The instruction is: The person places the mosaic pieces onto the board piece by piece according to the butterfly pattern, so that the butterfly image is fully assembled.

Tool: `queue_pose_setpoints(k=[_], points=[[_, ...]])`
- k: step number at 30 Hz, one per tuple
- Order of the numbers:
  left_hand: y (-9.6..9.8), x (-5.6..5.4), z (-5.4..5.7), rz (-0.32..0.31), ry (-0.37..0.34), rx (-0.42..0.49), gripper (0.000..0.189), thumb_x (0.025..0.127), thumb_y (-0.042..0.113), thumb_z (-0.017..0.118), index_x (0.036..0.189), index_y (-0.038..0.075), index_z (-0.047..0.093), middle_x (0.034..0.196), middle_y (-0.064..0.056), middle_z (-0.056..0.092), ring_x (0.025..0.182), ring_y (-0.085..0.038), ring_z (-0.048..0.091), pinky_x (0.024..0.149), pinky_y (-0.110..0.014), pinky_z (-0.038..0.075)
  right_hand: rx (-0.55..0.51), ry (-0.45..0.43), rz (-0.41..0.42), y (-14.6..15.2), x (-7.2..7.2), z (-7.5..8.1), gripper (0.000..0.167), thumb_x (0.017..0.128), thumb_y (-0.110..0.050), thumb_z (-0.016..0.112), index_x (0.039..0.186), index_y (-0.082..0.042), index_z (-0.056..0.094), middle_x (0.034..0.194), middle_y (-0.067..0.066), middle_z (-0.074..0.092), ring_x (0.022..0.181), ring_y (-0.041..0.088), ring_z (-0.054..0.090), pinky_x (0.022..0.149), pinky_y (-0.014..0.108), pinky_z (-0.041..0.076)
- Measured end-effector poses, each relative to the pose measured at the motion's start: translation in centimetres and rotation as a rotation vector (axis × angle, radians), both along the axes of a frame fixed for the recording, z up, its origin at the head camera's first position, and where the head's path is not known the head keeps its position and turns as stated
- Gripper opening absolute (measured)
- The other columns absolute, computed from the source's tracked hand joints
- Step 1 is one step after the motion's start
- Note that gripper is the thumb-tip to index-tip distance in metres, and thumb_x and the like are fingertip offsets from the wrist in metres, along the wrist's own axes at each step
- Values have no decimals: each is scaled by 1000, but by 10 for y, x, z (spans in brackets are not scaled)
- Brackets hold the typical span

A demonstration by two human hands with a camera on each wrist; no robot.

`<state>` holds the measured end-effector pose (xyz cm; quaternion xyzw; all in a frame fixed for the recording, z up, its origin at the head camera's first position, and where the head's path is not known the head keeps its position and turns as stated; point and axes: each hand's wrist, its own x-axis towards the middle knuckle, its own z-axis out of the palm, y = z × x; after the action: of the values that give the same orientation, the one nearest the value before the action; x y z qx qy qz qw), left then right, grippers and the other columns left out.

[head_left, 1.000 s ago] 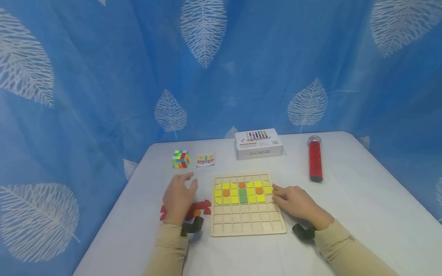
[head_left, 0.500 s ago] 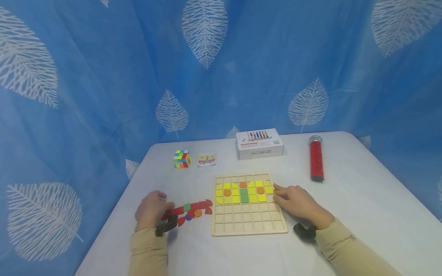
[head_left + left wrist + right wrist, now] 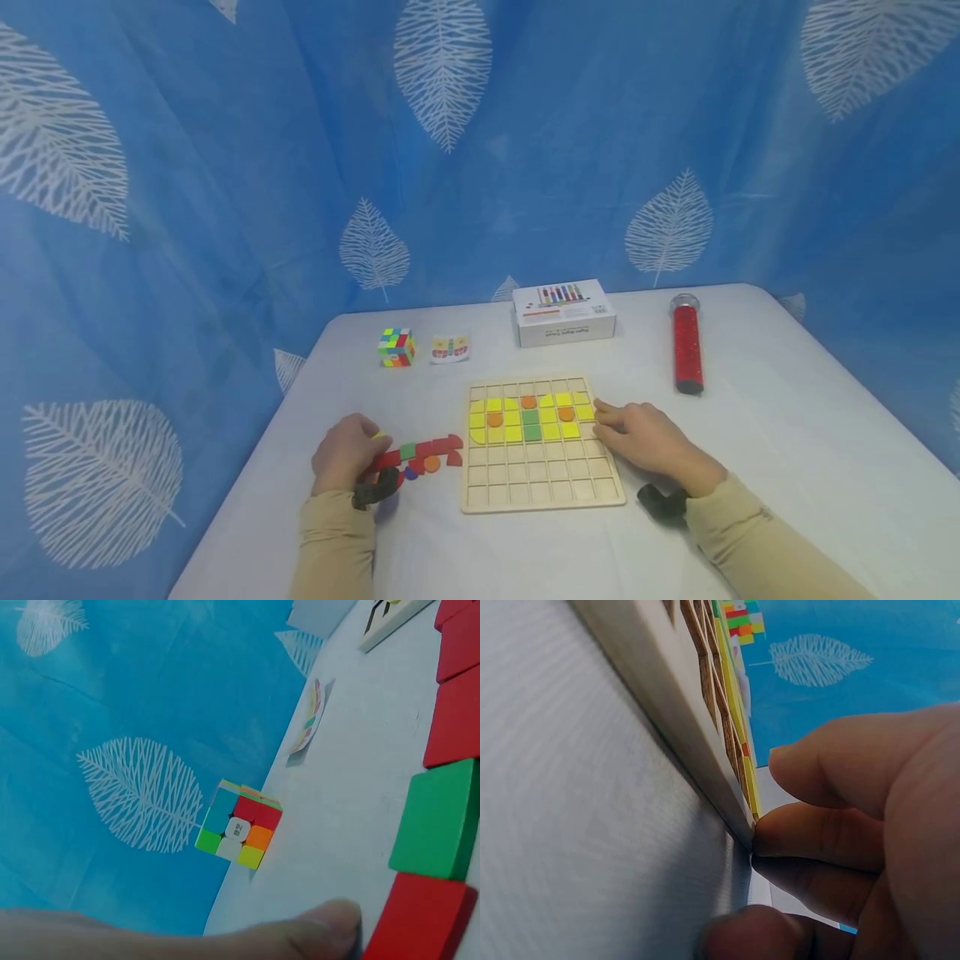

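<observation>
My left hand (image 3: 347, 454) is at the left end of a row of red tiles (image 3: 423, 448) with a green tile (image 3: 407, 451) among them. A bit of yellow piece (image 3: 381, 434) shows at its fingertips; I cannot tell whether it is pinched. In the left wrist view a fingertip lies right by a red tile (image 3: 420, 919). With its fingertips, my right hand (image 3: 643, 437) touches the right edge of a wooden grid board (image 3: 536, 475), also close up in the right wrist view. Yellow, orange and green tiles (image 3: 532, 432) fill the board's upper rows.
An orange disc (image 3: 432, 464) and a blue disc (image 3: 411, 473) lie under the red row. Behind the board are a puzzle cube (image 3: 397, 347), a picture card (image 3: 450, 349) and a white box (image 3: 564, 317). A red cylinder (image 3: 687, 350) lies to the right.
My left hand has gone from over the tiles to their left, then a little back right, with the yellow piece shifting right too. My right hand has stayed at the board's edge.
</observation>
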<state>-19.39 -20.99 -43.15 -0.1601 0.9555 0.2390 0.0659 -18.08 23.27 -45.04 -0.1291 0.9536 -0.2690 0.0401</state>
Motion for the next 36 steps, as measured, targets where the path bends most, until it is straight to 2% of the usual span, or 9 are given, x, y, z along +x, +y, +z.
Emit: queue_pose_setpoints(k=[8, 11, 13, 15, 19, 20, 23, 26, 36], points=[[5, -2, 1, 9, -16, 69, 36, 89, 27, 78, 113, 3, 66, 98, -14, 67, 91, -31, 60, 78, -46, 50, 6, -3, -3, 0, 0, 0, 37, 99, -28, 64, 128, -6, 72, 145, 15, 59, 135, 48, 52, 90, 46, 50], [4, -1, 2, 12, -17, 81, 34, 89, 27, 79, 109, 3, 67, 96, -13, 67, 91, -31, 60, 78, -45, 51, -9, -11, 7, 2, -1, -1, 38, 97, -23, 66, 129, -4, 70, 146, 15, 58, 98, 38, 69, 75, 37, 48], [4, -1, 2, 19, -18, 87, 36, 89, 28, 79, 110, 2, 66, 97, -14, 67, 91, -32, 60, 78, -45, 50, -21, -23, 15, 4, -2, -1, 39, 95, -20, 67, 131, -4, 69, 147, 14, 58, 72, 25, 58, 68, 33, 44], [5, -1, 2, 21, -15, 81, 37, 89, 29, 79, 110, 1, 66, 97, -15, 67, 90, -32, 60, 78, -45, 50, -33, -30, 30, 7, -3, -2, 40, 94, -19, 69, 131, -4, 68, 147, 13, 58, 72, 25, 59, 71, 35, 48], [6, 0, 1, 25, -14, 59, 36, 89, 29, 80, 106, 1, 67, 91, -13, 67, 85, -31, 60, 76, -45, 49, -48, -49, 51, 11, -5, -1, 41, 93, -19, 72, 132, -6, 69, 147, 11, 59, 129, 42, 60, 98, 50, 52], [6, 0, 1, 27, -12, 52, 35, 88, 30, 80, 104, 1, 68, 90, -13, 67, 85, -31, 60, 76, -44, 49, -56, -63, 48, 12, -5, -1, 41, 93, -19, 73, 132, -7, 69, 147, 10, 59, 128, 42, 61, 96, 50, 54], [7, 1, 0, 42, -11, 56, 35, 87, 30, 81, 102, 2, 68, 89, -12, 67, 85, -31, 59, 76, -44, 48, -104, -118, 26, 14, -6, -1, 42, 93, -18, 73, 134, -9, 68, 149, 8, 58, 78, 33, 73, 67, 36, 56], [8, 1, -2, 51, -4, 66, 37, 86, 30, 82, 104, 2, 68, 91, -13, 67, 87, -31, 60, 77, -45, 48, -149, -150, 16, 15, -6, -2, 43, 93, -17, 73, 135, -10, 67, 150, 9, 56, 41, 17, 44, 43, 25, 35], [10, -1, -5, 39, 11, 64, 34, 85, 30, 84, 101, 3, 70, 90, -11, 67, 86, -30, 59, 77, -45, 49, -155, -132, 24, 17, -7, -2, 47, 94, -19, 74, 139, -11, 65, 153, 10, 53, 41, 14, 40, 43, 26, 36]])
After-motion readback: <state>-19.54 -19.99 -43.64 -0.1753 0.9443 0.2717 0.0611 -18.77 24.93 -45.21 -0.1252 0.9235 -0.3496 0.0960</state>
